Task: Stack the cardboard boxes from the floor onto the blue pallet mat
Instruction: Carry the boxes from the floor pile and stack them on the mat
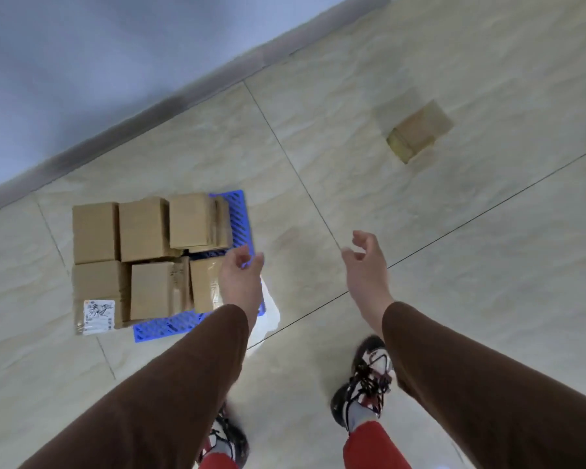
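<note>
A person's left hand (241, 275) is reaching out empty, fingers loosely curled, hanging over the near right corner of the blue mat (170, 328). The right hand (366, 262) is also holding nothing, fingers relaxed and spread apart, hovering above bare floor tile (318, 147). Both arms are wearing brown sleeves (170, 384). At about nine o'clock from the left hand, six cardboard boxes (146, 228) are sitting packed together in two rows on the mat, touching one another and covering most of it; the box at the near left corner (97, 296) is showing a white shipping label (99, 316). At about one o'clock from the right hand, well apart from the mat, a single cardboard box (418, 130) is lying on the floor, blurred. A grey baseboard (115, 133) is running along the wall beyond the mat. Below the arms, two laced sneakers (366, 380) and red trouser legs (372, 445) are standing on the tile
</note>
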Tool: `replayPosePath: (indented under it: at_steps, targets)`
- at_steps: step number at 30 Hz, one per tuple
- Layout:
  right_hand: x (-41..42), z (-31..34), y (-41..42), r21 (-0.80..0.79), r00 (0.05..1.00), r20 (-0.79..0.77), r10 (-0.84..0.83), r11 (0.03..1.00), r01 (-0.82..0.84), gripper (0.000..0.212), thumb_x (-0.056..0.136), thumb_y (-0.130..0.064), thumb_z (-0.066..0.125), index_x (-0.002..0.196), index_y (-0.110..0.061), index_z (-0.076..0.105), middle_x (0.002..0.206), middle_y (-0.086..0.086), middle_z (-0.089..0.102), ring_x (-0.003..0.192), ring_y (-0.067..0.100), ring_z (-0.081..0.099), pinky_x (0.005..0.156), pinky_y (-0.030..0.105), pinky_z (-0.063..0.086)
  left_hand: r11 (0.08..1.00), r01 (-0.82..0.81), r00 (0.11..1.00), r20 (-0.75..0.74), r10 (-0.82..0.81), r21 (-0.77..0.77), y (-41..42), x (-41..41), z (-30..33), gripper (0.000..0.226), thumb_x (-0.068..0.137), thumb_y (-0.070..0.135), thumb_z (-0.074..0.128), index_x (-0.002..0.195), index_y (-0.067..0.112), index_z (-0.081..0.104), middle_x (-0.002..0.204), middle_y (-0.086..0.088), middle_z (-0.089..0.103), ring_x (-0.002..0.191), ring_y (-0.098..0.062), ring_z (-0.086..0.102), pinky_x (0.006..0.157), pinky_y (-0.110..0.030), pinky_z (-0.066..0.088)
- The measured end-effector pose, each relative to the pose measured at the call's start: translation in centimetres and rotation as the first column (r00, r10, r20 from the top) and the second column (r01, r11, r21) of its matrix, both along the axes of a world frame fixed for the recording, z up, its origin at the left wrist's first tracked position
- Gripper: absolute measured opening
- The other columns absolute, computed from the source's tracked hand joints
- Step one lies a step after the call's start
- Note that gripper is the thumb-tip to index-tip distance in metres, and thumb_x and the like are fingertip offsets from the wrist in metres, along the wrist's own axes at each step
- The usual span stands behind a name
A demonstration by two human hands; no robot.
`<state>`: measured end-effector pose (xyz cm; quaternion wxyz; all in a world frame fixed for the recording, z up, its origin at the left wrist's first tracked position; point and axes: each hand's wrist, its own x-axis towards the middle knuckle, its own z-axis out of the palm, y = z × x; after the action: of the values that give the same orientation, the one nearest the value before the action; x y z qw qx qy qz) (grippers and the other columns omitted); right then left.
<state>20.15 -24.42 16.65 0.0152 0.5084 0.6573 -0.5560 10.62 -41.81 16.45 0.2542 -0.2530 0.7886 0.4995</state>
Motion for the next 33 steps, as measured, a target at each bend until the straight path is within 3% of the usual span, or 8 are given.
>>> replayPosePath:
  at_steps: [4, 13, 17, 20, 22, 25, 29, 33]
  targets:
    - [1.1, 1.1, 10.2, 0.008, 0.998, -0.015, -0.057, 0.998, 0.058, 0.035, 0.102, -0.022, 0.052, 0.136, -0.025, 0.050, 0.129, -0.010, 0.054, 0.096, -0.003, 0.055, 0.069, 0.015, 0.041, 0.997, 0.048, 0.998, -0.031, -0.046, 0.065, 9.8, 0.8, 0.4, 0.017, 0.091, 0.029, 0.068, 0.107, 0.026, 0.063, 0.108, 0.003, 0.066, 0.104, -0.028, 0.067, 0.083, -0.036, 0.051]
    - [-1.2, -0.7, 25.5, 0.079, 0.997, 0.010, -0.080, 0.994, 0.079, 0.037, 0.102, -0.027, 0.053, 0.138, -0.028, 0.048, 0.132, -0.011, 0.052, 0.101, -0.002, 0.054, 0.076, 0.021, 0.043, 0.976, 0.207, 0.978, -0.042, -0.204, 0.072, 22.7, -1.8, -2.3, 0.013, 0.091, 0.024, 0.068, 0.102, 0.018, 0.068, 0.099, 0.000, 0.070, 0.094, -0.020, 0.068, 0.094, -0.046, 0.056]
    - [-3.1, -3.3, 32.0, 0.140, 0.995, 0.097, -0.027, 0.990, 0.013, 0.045, 0.102, -0.028, 0.052, 0.146, -0.024, 0.043, 0.143, -0.006, 0.049, 0.107, 0.009, 0.057, 0.096, 0.035, 0.049, 0.945, 0.325, 0.944, -0.047, -0.327, -0.048, 25.4, -5.5, -5.0, 0.015, 0.093, 0.027, 0.065, 0.106, 0.020, 0.067, 0.097, 0.004, 0.069, 0.097, -0.025, 0.068, 0.083, -0.037, 0.053]
    - [-4.6, -5.6, 36.8, 0.189, 0.984, 0.176, -0.040, 0.982, 0.006, 0.055, 0.103, -0.030, 0.047, 0.156, -0.024, 0.031, 0.158, -0.003, 0.038, 0.137, 0.020, 0.045, 0.115, 0.046, 0.037, 0.889, 0.430, 0.897, -0.040, -0.441, -0.158, 28.1, -8.3, -7.2, 0.028, 0.096, 0.026, 0.062, 0.122, 0.015, 0.064, 0.112, 0.000, 0.068, 0.104, -0.022, 0.064, 0.083, -0.028, 0.044]
    - [-5.8, -7.5, 39.4, 0.213, 0.972, 0.226, -0.064, 0.977, 0.015, 0.062, 0.105, -0.028, 0.042, 0.162, -0.026, 0.016, 0.168, -0.006, 0.022, 0.152, 0.021, 0.024, 0.121, 0.045, 0.026, 0.822, 0.526, 0.835, -0.053, -0.548, -0.217, 30.6, -10.4, -9.3, 0.043, 0.100, 0.029, 0.057, 0.141, 0.017, 0.053, 0.138, -0.003, 0.059, 0.123, -0.022, 0.058, 0.100, -0.033, 0.044]
    - [-7.6, -11.4, 41.6, 0.237, 0.955, 0.286, -0.076, 0.971, 0.007, 0.069, 0.107, -0.027, 0.038, 0.163, -0.026, -0.003, 0.171, -0.010, -0.004, 0.157, 0.015, 0.001, 0.123, 0.045, 0.012, 0.660, 0.679, 0.683, -0.053, -0.728, -0.322, 35.5, -13.2, -12.8, 0.062, 0.105, 0.031, 0.046, 0.160, 0.019, 0.022, 0.168, -0.004, 0.020, 0.153, -0.020, 0.022, 0.124, -0.036, 0.020]
    - [-10.2, -17.6, 42.7, 0.140, 0.951, 0.294, -0.092, 0.989, 0.052, 0.073, 0.108, -0.031, 0.037, 0.162, -0.020, -0.010, 0.170, -0.004, -0.014, 0.157, 0.014, -0.008, 0.124, 0.038, 0.002, 0.470, 0.781, 0.483, -0.080, -0.872, -0.411, 43.8, -16.4, -17.7, 0.064, 0.107, 0.030, 0.039, 0.162, 0.021, 0.008, 0.170, -0.004, 0.003, 0.157, -0.022, 0.000, 0.125, -0.034, 0.006]
    - [-12.8, -22.2, 41.6, -0.099, 0.954, 0.236, -0.185, 0.972, 0.213, 0.075, 0.106, -0.036, 0.038, 0.161, -0.023, -0.012, 0.171, -0.002, -0.006, 0.158, 0.020, 0.002, 0.128, 0.042, 0.006, 0.396, 0.860, 0.413, -0.017, -0.911, -0.322, 50.4, -17.8, -22.2, 0.062, 0.108, 0.031, 0.033, 0.162, 0.021, 0.007, 0.170, -0.006, 0.007, 0.157, -0.023, 0.003, 0.124, -0.033, 0.006]
